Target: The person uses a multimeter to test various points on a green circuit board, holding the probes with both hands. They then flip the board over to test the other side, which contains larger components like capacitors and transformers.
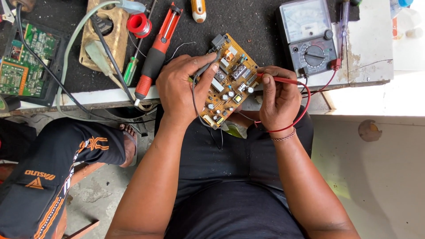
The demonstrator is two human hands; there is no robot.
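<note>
My left hand (179, 86) grips the left edge of a tan circuit board (230, 84) studded with small components, holding it tilted above my lap. A black probe with its lead runs under the fingers of that hand onto the board. My right hand (278, 97) pinches a red test probe (281, 80), its tip touching the board's right edge. The red lead loops round my wrist towards the analogue multimeter (308, 33) on the bench.
On the black bench mat lie a red-handled desoldering pump (155, 55), a solder spool (139, 24), a soldering-iron stand (104, 37) and a green circuit board (24, 62) at the left. Another person's leg in dark shorts (53, 168) is at the lower left.
</note>
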